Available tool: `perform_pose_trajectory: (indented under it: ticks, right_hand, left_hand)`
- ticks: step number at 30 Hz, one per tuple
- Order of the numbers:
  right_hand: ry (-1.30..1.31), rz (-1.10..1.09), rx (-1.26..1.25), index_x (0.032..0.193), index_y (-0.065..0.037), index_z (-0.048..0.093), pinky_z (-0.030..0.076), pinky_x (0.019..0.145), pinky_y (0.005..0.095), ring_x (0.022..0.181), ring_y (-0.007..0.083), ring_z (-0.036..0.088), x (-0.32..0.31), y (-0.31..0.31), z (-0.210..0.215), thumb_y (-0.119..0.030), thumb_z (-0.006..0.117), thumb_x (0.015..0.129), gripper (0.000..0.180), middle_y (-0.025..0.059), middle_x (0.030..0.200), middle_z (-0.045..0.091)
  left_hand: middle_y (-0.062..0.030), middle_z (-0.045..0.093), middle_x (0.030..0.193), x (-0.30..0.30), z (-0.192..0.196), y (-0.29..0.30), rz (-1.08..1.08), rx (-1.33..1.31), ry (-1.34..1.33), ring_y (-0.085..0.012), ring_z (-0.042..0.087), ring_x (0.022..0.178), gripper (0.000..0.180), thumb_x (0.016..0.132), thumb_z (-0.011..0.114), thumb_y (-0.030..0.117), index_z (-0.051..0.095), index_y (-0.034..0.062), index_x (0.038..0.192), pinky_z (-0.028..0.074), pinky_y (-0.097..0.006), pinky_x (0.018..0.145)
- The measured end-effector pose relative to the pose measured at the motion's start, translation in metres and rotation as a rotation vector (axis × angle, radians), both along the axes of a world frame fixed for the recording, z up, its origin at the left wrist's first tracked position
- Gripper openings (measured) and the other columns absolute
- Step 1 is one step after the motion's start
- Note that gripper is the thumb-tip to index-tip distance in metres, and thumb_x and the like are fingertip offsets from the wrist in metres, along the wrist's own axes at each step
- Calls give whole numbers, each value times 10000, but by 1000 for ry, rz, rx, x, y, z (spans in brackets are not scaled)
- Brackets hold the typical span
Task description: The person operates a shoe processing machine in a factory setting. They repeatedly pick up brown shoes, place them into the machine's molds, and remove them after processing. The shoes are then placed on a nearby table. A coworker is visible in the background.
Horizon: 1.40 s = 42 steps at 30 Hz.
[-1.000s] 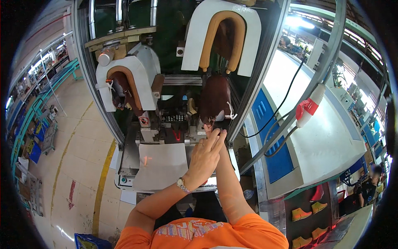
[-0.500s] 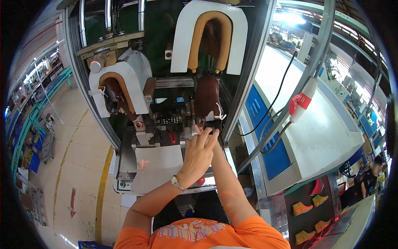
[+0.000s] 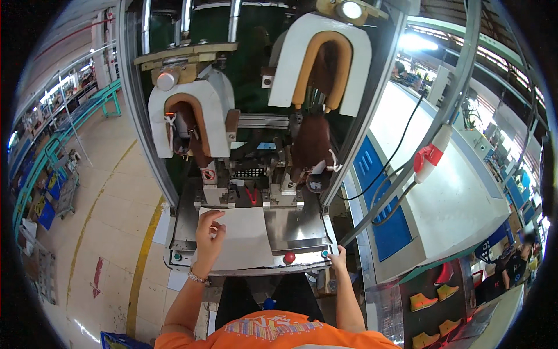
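Buttons (image 3: 325, 254), small, round and green, sat along the front edge of a grey metal counter (image 3: 297, 228), one either side of a white rectangular sheet (image 3: 241, 241). To the sheet's right, the bare right hand (image 3: 338, 259) was at the nearer button, thumb close against it; how far its grip was open, and whether it pressed, could not be told. Over the sheet's left part hung the bare left hand (image 3: 209, 237), its grip loosely half open, fingers bent, nothing visible in it. A shiny red ball-shaped knob (image 3: 289, 257) sat just right of the sheet. Behind the sheet, a red V-shaped tool (image 3: 251, 195) lay flat. Farther back and right of it, a dark brown upper with white laces (image 3: 311, 145) sat below a white arch with tan padding (image 3: 285, 78); back and left, a second brown upper (image 3: 199, 142) sat within a smaller white arch (image 3: 160, 131). Well right of the sheet stood yellow-and-orange shoes (image 3: 422, 301).
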State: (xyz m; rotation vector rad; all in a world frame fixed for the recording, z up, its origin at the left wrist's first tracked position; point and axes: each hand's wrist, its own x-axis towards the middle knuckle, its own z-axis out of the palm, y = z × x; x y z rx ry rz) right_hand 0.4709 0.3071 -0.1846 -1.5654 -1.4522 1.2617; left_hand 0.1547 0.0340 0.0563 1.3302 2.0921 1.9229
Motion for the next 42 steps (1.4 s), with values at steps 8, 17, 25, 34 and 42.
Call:
perform_pose_trajectory:
  ticks: [8,17,25,34,42]
  right_hand:
    - [-266,-101,30,1203,-26,339,392,899,376,1032,342,511,4,18,-5,-121,754,588,748,213,1135,497]
    - [57,253,822,938,-9,567,435,709,284,785,205,547,-83,-72,124,91,519,688,274,107,880,562]
    - [479,726,1256,938,2,566,431,580,242,635,175,534,-251,-148,371,55,573,744,201,107,841,549]
    - [162,501,1811,830,-68,618,378,653,315,675,235,532,-364,-136,473,-66,666,671,166,57,795,579]
    - [646,540,1429,789,-15,632,420,611,254,693,179,570,-253,-171,468,5,637,698,93,84,781,599]
  left_hand:
    - [-46,515,1047,0,6,12,-41,90,-51,-83,516,695,305,739,536,-43,567,73,1019,412,-206,602]
    - [-51,514,1044,-17,-26,-30,99,188,-192,-77,510,691,300,749,540,-44,573,81,1019,411,-197,598]
    - [-52,520,1038,1,-20,-53,109,136,-170,-82,514,704,266,782,546,-18,573,75,1031,418,-195,603]
    - [-26,573,976,2,-25,-86,103,106,-211,-82,526,744,218,792,551,-4,590,62,997,416,-207,618]
    - [-98,479,1210,-19,61,-101,-28,433,-463,-183,478,1073,444,842,548,150,407,5,1237,364,-308,917]
